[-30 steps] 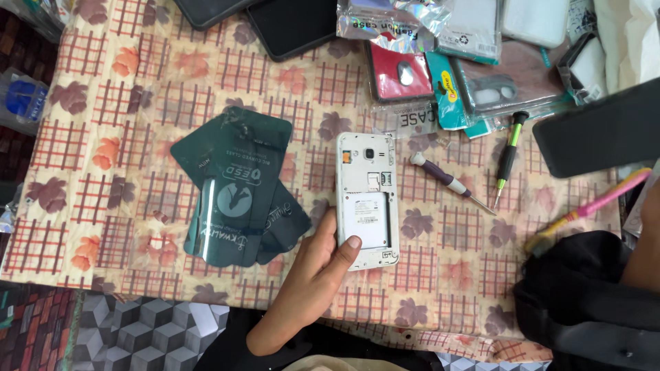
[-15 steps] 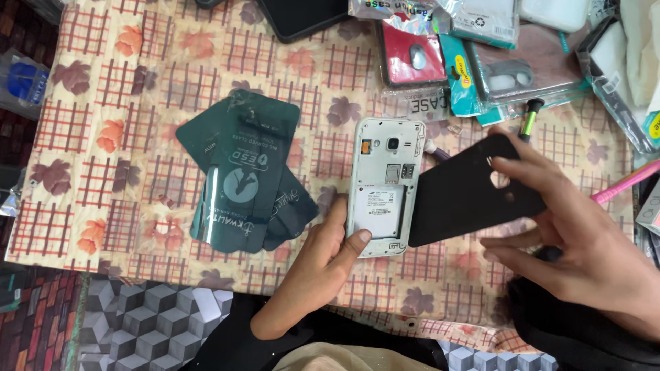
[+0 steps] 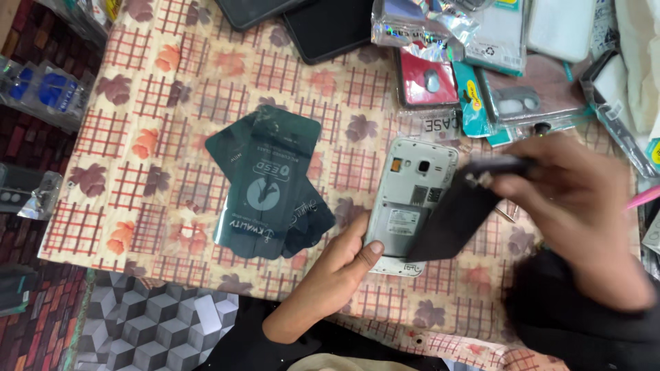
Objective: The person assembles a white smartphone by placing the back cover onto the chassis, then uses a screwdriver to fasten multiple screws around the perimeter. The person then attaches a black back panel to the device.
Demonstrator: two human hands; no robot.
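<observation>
A white phone (image 3: 405, 199) lies face down on the patterned tablecloth (image 3: 206, 96), its back open with the battery and camera showing. My left hand (image 3: 340, 268) holds its lower left edge, thumb on the side. My right hand (image 3: 581, 206) grips a black back cover (image 3: 454, 213) by its top edge and holds it tilted over the phone's right side. The cover hides part of the phone.
A stack of dark green flat packets (image 3: 268, 185) lies left of the phone. Phone cases in packets (image 3: 481, 75) and dark phones (image 3: 323, 27) crowd the far edge. A pink stick (image 3: 643, 199) pokes in at the right. Patterned floor (image 3: 137, 323) shows below the table.
My right hand came in from the right with the black cover and has brought it leftward over the phone. My left hand has stayed on the phone.
</observation>
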